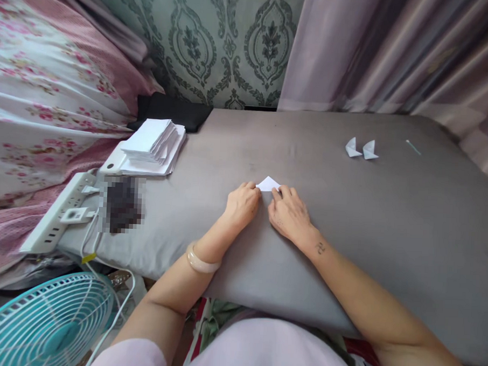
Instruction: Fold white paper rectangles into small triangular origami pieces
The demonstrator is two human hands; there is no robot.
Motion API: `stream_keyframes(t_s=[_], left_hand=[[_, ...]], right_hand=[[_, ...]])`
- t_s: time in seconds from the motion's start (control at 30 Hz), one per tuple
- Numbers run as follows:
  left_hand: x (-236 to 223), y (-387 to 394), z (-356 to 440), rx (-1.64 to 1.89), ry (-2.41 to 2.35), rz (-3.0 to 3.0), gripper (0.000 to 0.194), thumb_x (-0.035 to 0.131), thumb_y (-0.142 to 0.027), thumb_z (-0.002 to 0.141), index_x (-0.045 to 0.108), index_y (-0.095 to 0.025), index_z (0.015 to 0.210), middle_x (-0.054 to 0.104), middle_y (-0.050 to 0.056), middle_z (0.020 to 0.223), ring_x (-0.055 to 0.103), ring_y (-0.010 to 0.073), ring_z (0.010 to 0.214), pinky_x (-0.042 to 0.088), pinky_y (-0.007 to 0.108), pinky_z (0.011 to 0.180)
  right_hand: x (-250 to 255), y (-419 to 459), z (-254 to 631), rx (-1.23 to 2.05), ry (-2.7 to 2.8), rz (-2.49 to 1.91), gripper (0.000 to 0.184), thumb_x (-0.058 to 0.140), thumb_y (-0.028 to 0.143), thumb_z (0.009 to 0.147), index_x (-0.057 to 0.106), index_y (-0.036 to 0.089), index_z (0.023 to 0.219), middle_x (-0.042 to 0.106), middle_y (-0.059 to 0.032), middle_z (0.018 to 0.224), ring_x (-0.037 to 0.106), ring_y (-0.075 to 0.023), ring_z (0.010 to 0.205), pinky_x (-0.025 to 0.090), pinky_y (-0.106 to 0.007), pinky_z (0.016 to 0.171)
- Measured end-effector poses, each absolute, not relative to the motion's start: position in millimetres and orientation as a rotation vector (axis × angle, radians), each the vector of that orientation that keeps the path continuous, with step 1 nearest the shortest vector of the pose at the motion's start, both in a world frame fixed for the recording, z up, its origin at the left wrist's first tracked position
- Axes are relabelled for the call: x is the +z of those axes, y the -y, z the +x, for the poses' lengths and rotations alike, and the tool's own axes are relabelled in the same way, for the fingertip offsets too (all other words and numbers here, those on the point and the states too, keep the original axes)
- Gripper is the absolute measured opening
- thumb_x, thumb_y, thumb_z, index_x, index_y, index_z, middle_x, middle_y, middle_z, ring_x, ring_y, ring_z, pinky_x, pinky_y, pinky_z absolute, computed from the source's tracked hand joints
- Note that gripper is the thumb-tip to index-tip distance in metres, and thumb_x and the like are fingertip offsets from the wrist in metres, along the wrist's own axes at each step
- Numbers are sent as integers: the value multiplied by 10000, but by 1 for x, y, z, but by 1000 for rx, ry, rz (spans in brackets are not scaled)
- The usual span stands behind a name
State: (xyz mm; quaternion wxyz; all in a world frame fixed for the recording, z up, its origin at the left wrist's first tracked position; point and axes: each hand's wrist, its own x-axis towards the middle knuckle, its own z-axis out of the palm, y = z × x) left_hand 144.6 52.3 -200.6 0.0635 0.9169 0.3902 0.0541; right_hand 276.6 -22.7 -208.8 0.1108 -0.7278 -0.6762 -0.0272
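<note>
A small folded piece of white paper (268,183) lies on the grey-covered table, its pointed tip facing away from me. My left hand (243,203) has its fingers curled down on the paper's left corner. At the right corner, my right hand (288,211) presses with its fingertips, the fingers bent together. Part of the paper's near edge is hidden by the fingers. Farther back to the right stand two folded white paper boats (353,148), side by side and apart from my hands.
A stack of white paper (149,141) sits at the left, near a black flat item (174,112). A white power strip (56,218) with plugs and cables runs along the left edge. Below it is a turquoise fan (55,326). A thin stick (414,147) lies far right.
</note>
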Motion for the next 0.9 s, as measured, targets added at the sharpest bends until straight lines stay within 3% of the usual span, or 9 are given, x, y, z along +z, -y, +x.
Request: stream_keyframes(t_s=[0.2,0.37,0.57,0.67,0.8,0.9], left_hand=[[-201,-59,145,227,-1179,2766,247,408,-293,971,639,-206,978,613,69,971,568,200,921,402,267,610],[-205,-67,146,265,-1142,2790,304,384,-338,983,657,-204,992,604,78,983,561,202,954,424,274,674],[-212,-75,151,322,-1022,2903,312,351,-239,977,642,-151,911,606,122,1006,553,213,946,442,320,787],[-212,-80,154,645,-1129,2720,238,410,-230,951,623,-148,881,613,104,957,556,200,919,428,334,846],[-208,-79,157,1038,-1009,2084,218,429,-286,939,590,-164,857,579,12,747,527,127,699,425,244,689],[-197,-71,160,1094,-848,1827,246,471,-362,915,579,-167,812,542,-18,665,482,104,615,389,223,608]], right_hand=[[-211,22,285,-135,1880,-2216,380,386,185,890,631,31,1136,594,-210,1048,497,-308,983,434,-406,796],[-216,16,299,-167,1806,-2155,376,384,200,878,668,71,1088,609,-204,1044,520,-305,984,438,-418,827],[-232,-2,326,252,1153,-1873,345,421,268,822,696,156,998,673,-148,1032,585,-265,1008,428,-426,941],[-232,-8,334,315,1066,-1787,371,390,348,852,685,168,986,703,-133,997,621,-246,967,470,-427,892],[-209,-14,328,484,1048,-1599,461,397,529,884,661,181,1030,729,-113,948,676,-213,851,531,-341,697],[-179,-18,316,757,946,-1350,508,597,599,765,646,181,1049,720,-113,1012,678,-204,872,524,-311,694]])
